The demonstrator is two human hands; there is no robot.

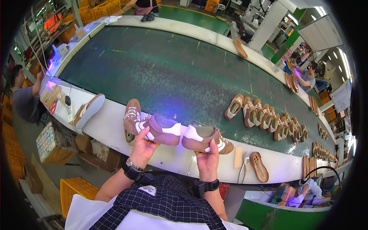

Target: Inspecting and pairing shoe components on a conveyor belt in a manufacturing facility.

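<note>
My left hand [142,149] is closed around a brown sneaker [163,136] with white stripes and a white heel patch. My right hand [207,159] grips a matching brown sneaker [199,142]. Both are held up over the near white ledge, heels facing each other with a narrow gap between. Partly hidden behind the left one, another brown sneaker [132,112] rests at the belt's edge. Farther left, a sneaker [89,113] lies on its side, its pale sole showing. Right of my right hand are a tan strip [238,158], metal pincers [242,170] and a loose brown sole [259,167].
A wide green conveyor belt [153,69] stretches ahead, with a row of sneakers [272,119] on its right. Red scissors [53,107] lie at the left end. A yellow crate [74,191] stands below the ledge. Other people work at left, far side and right.
</note>
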